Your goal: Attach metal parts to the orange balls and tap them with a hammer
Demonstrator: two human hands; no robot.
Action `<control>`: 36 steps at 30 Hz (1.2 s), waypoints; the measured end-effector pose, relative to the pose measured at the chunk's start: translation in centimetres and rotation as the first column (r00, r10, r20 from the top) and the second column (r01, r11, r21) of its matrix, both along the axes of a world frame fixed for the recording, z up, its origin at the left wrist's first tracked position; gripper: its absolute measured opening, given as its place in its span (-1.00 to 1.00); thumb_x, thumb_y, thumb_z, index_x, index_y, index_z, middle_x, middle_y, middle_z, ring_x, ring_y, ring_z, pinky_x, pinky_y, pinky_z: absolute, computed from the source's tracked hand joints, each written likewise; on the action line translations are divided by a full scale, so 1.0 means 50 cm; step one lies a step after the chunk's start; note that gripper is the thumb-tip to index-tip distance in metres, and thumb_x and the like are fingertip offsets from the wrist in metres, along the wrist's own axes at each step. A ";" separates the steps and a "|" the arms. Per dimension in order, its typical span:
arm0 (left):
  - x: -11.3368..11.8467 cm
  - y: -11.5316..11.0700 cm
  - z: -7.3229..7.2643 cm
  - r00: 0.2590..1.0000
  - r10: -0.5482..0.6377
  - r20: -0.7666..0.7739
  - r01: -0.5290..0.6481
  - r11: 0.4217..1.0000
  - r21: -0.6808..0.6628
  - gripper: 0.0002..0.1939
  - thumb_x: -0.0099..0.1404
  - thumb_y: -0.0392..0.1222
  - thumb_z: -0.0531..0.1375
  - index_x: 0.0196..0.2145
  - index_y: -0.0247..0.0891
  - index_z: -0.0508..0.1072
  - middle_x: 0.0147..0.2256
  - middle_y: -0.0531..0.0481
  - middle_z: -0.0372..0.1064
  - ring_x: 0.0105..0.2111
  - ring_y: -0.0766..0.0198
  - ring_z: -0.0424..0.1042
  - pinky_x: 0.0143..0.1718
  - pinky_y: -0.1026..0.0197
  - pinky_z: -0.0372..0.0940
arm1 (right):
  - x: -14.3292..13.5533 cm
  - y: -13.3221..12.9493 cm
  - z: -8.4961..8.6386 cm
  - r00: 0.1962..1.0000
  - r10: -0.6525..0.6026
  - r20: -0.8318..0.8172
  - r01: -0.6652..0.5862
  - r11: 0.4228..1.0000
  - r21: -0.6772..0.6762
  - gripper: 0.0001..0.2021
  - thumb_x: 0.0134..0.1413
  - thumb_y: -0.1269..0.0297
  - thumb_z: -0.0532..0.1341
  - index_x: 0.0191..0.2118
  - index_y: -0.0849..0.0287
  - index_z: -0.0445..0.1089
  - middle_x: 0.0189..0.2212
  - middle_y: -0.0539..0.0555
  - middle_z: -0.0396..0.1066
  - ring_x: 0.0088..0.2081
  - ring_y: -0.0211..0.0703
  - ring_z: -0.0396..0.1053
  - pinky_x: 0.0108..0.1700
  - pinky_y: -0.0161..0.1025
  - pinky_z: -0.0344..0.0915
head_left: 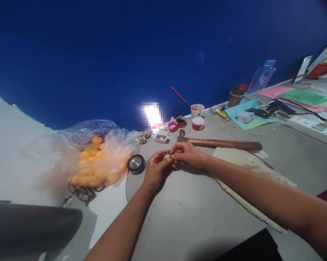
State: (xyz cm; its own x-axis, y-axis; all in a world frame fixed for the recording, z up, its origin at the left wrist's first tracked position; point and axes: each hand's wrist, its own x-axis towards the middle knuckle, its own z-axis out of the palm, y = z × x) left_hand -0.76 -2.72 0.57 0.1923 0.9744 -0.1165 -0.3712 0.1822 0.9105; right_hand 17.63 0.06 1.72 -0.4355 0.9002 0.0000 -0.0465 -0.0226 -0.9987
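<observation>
Between the fingertips of both hands is a small shiny gold and silver piece (167, 156), too small to make out fully. My left hand (156, 168) has its thumb and fingers closed on it from the left. From the right, my right hand (187, 154) pinches at the same piece, fingers curled. A hammer (223, 143) with a wooden handle lies just behind my right hand. Left of my left hand is a round black object with a silver centre (136, 164). Behind the hands sits a small grey tray with tiny bits (161, 139).
A plastic bag of orange pieces (94, 156) is at left, with glasses (82, 194) below it. Paper cup (197, 110), red-and-white tub (198, 123) and small pink container (173, 125) stand behind. A folded cloth (245, 174) lies under my right forearm. A clear bottle (261, 79) stands back right.
</observation>
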 end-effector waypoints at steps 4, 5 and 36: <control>-0.001 -0.005 -0.003 0.997 0.008 -0.081 -0.005 0.999 0.039 -0.53 0.05 -0.15 0.57 -0.06 -0.28 0.68 -0.22 -0.09 0.66 -0.34 0.24 0.60 -0.21 0.17 0.53 | -0.002 -0.005 0.003 1.000 -0.008 0.011 0.008 1.000 0.016 -0.79 0.01 0.18 0.42 -0.32 0.16 0.43 -0.57 -0.03 0.50 -0.59 -0.33 0.31 -0.55 -0.37 0.13; -0.001 -0.007 -0.002 0.993 0.007 -0.115 -0.001 0.998 0.055 -0.51 0.07 -0.13 0.57 -0.03 -0.27 0.68 -0.21 -0.10 0.66 -0.33 0.24 0.60 -0.20 0.16 0.53 | -0.004 -0.007 0.006 1.000 -0.018 0.010 0.018 1.000 0.007 -0.79 0.00 0.19 0.42 -0.34 0.15 0.41 -0.56 -0.01 0.51 -0.57 -0.30 0.36 -0.52 -0.36 0.18; 0.001 -0.017 0.000 0.960 0.095 -0.264 -0.046 0.982 0.185 -0.44 0.10 -0.11 0.54 0.08 -0.16 0.65 -0.34 0.03 0.54 -0.42 0.34 0.43 -0.35 0.26 0.44 | 0.006 0.003 0.019 0.963 -0.180 0.201 0.147 0.974 0.171 -0.81 0.17 0.13 0.34 -0.32 0.12 0.42 -0.51 -0.03 0.49 -0.55 -0.26 0.35 -0.49 -0.31 0.24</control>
State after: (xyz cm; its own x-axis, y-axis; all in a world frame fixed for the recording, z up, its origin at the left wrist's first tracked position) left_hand -0.70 -3.59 0.58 0.1070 0.9941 0.0195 -0.1123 -0.0074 0.9936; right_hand 17.95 0.22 2.68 -0.2870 0.9557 0.0660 0.1782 0.1209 -0.9765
